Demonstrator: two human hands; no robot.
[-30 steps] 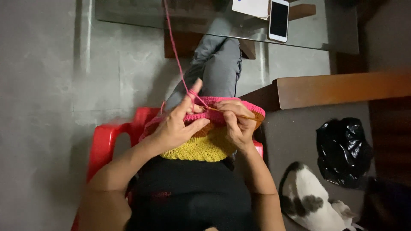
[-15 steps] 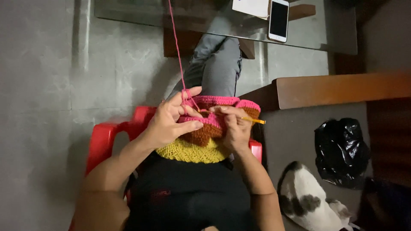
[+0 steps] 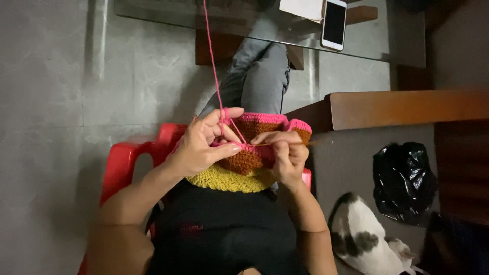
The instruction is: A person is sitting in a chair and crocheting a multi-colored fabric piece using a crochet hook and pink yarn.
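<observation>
While the red chair (image 3: pixel 122 163) arm on the left and the wooden bench (image 3: pixel 407 108) on the right hem in the lap, the left hand (image 3: pixel 201 145) pinches pink yarn (image 3: pixel 213 66) and the crochet piece (image 3: pixel 254 158). The right hand (image 3: pixel 285 153) pinches a hook (image 3: pixel 265 144). Pink, brown and yellow bands lie on the lap. A glass surface (image 3: pixel 387 51) carries a phone (image 3: pixel 334 24) above the grey floor (image 3: pixel 56 76).

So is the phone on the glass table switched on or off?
Off, it seems: the phone lies face up on the glass table and its screen is plain black.
</observation>
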